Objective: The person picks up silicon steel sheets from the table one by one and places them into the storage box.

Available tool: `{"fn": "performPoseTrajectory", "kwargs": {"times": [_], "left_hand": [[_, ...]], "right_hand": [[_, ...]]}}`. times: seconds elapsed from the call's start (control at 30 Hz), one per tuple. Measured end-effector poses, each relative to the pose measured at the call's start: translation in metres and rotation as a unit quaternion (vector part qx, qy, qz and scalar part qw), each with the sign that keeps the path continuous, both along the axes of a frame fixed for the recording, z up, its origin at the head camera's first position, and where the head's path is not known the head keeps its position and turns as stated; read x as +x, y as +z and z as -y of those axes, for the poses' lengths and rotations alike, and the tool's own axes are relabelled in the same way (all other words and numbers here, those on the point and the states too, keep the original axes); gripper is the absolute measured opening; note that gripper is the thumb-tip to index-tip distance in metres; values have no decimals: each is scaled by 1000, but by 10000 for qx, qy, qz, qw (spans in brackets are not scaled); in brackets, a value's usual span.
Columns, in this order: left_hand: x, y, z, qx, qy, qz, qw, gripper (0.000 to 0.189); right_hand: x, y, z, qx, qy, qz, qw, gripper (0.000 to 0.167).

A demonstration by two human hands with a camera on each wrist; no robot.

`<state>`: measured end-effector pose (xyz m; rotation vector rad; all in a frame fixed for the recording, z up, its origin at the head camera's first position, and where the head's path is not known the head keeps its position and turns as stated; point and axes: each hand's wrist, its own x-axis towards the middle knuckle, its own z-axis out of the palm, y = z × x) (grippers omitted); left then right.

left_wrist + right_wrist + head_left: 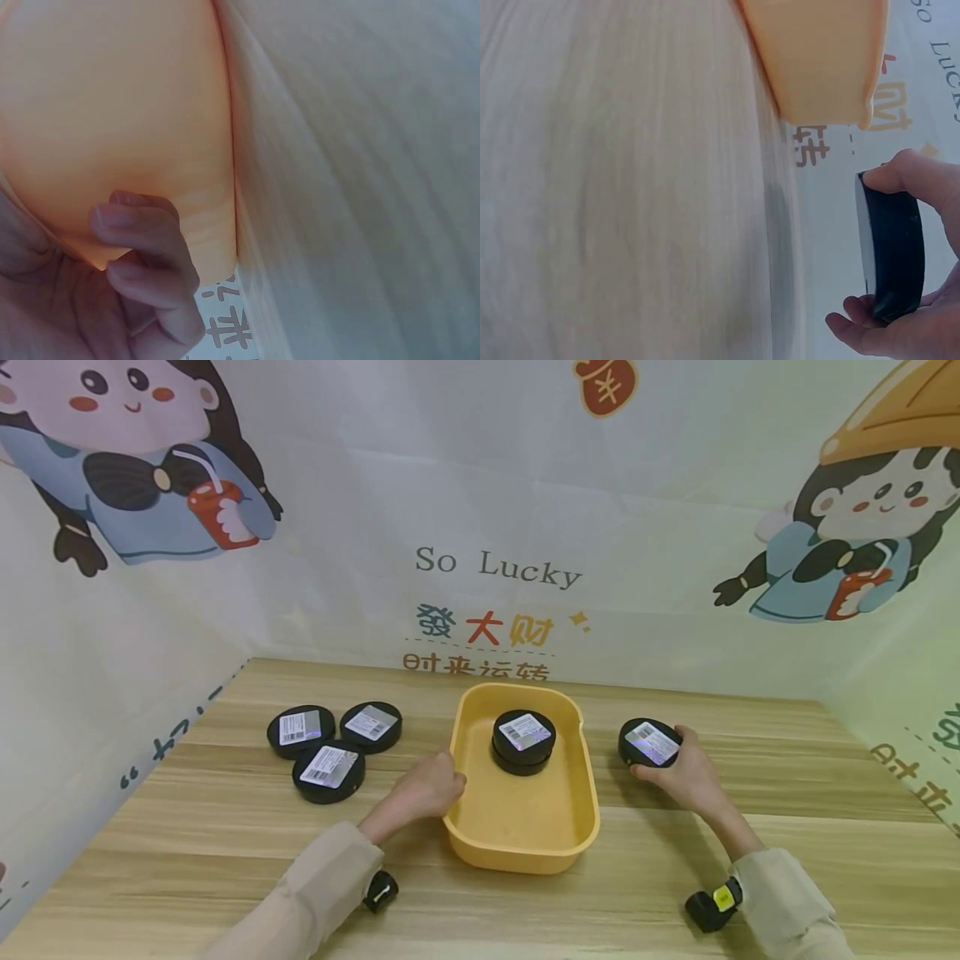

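My left hand (429,787) grips the left side wall of a yellow plastic bin (517,857), its fingers curled over the rim in the left wrist view. Inside the bin, toward the far end, two black puck-shaped discs are stacked; the upper disc (524,732) bears a silver-white barcode label. To the right of the bin, my right hand (692,774) holds another labelled black disc (649,742) by its edge, thumb on one side and fingers on the other. In the right wrist view this disc (897,251) hangs above the tabletop.
Three more labelled black discs lie close together left of the bin: one at the back left (302,732), one at the back right (371,727), one in front (329,772). The wooden table (187,877) meets a printed cloth backdrop (360,527) behind the bin.
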<state>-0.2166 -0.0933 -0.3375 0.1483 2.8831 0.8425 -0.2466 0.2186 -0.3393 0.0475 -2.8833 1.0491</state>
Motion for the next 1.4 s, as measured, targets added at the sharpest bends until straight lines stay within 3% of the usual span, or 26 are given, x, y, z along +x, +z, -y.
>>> {"fn": "performPoseTrajectory", "kwargs": {"times": [0.6,0.97,1.4], "left_hand": [[-1,-1,0,58,-73,-109,9999,19],[-2,-2,0,49,-3,33,10000,25],[-1,-1,-1,61,21,88,9999,27]], "right_hand": [[7,6,10,-530,143,-371,9978,89],[9,10,21,-825,294,-604,9943,86],[11,13,38,-607,441,-799,9940,86]]}}
